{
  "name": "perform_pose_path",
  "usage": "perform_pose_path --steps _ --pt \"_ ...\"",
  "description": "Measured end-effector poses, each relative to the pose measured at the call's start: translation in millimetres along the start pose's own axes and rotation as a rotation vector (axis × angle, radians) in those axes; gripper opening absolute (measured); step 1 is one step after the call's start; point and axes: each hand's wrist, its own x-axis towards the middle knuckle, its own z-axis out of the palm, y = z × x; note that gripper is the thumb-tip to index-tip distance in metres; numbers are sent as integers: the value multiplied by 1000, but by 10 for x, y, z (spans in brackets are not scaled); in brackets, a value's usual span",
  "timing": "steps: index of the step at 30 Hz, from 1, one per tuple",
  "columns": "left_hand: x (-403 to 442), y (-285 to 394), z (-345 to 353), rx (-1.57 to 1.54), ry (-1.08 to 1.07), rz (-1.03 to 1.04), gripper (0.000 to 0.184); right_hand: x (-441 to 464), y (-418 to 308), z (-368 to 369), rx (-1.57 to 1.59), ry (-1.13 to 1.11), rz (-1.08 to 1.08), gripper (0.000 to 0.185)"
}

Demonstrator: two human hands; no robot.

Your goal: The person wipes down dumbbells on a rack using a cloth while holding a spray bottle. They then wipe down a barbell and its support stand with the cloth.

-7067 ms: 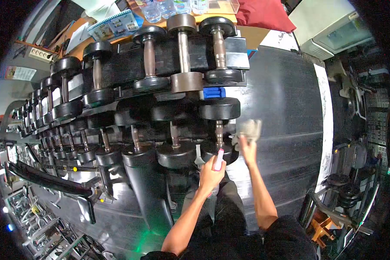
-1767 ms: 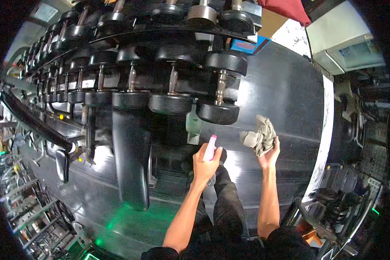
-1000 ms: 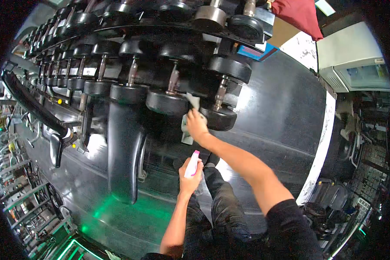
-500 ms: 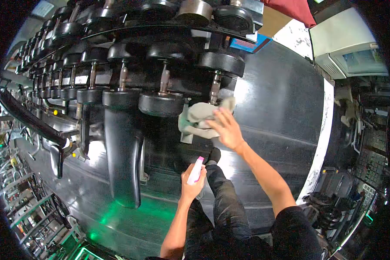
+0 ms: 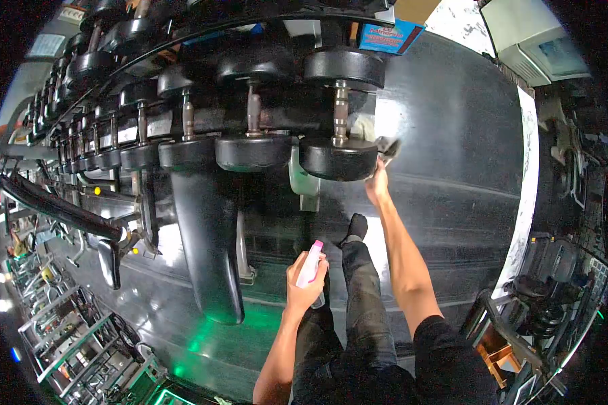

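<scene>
My left hand (image 5: 305,278) is closed around a spray bottle (image 5: 310,267) with a white head and a pink nozzle tip, held low in front of my legs. My right hand (image 5: 379,183) reaches to the right side of the end dumbbell (image 5: 340,159) on the lower rack row. A pale cloth (image 5: 365,127) is in that hand, partly hidden behind the dumbbell's front head and blurred at its outer edge. The dumbbell has black round heads and a metal handle. Fingers of my right hand are partly covered by the cloth and the dumbbell head.
More black dumbbells (image 5: 253,153) line the rack to the left, with another row above. A black padded bench (image 5: 206,236) stands below them. A blue box (image 5: 390,38) sits by the rack's right end. Gym machines (image 5: 81,337) fill the lower left; dark floor (image 5: 446,128) extends right.
My right hand has moved up and right with the cloth, from in front of the end dumbbell to its right side, uncovering the front head. The left hand still holds the spray bottle.
</scene>
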Motion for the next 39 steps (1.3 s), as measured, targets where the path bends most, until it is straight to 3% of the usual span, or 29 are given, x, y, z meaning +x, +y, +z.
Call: perform_pose_path --steps 4,6,8,9,10,12,13,15,17,21,24,25,27,28,30,31,32,34,39 --pt "-100 -91 -40 20 -52 58 7 -241 70 140 203 114 -7 54" --pt "-134 -57 -34 -28 -64 33 8 -386 -13 194 -367 266 -327 47" --pt "-171 -42 -31 -49 -45 -52 7 -574 -100 322 -484 182 -422 38" --pt "-179 -47 -23 -53 -39 -71 7 -731 -201 533 -845 139 -765 40" --pt "-186 -61 -14 -60 -34 -73 7 -872 -325 743 -1203 84 -1110 47" --pt "-183 -101 -18 -68 -59 -117 8 -1080 -577 1088 -1616 -224 -1247 54" --pt "-187 -114 -19 -66 -54 -118 8 -1055 -524 1201 -1693 -350 -1304 48" --pt "-215 -124 7 -14 -66 -124 8 -937 -363 1419 -1903 -606 -1359 32" --pt "-260 -110 45 -13 -59 -114 9 -927 -235 1673 -2392 -692 -1346 35" --pt "-270 -3 152 -10 -42 -70 8 -962 122 2051 -2915 -517 -1152 48" --pt "-240 26 238 -36 -57 -175 8 -879 -195 1865 -2564 -846 -1090 40" --pt "-210 23 268 -36 -63 -172 8 -853 -301 1716 -2370 -887 -1188 37" --pt "-156 1 324 -6 -80 21 6 -837 -467 1384 -1967 -863 -1405 36" --pt "-148 -6 335 -7 -85 18 6 -850 -543 1216 -1972 -860 -1398 36" --pt "-120 17 370 -12 -88 30 6 -908 -733 920 -1730 -695 -1416 47" --pt "-111 27 379 -5 -89 -21 6 -920 -775 755 -1671 -655 -1285 60" --pt "-111 26 367 2 -93 -72 7 -890 -707 620 -1689 -651 -1286 60" --pt "-133 -18 373 -37 -115 -119 6 -736 -376 310 -1171 -254 -1164 63" --pt "-214 -229 364 8 -157 -22 9 -609 66 427 -786 143 -1118 58"
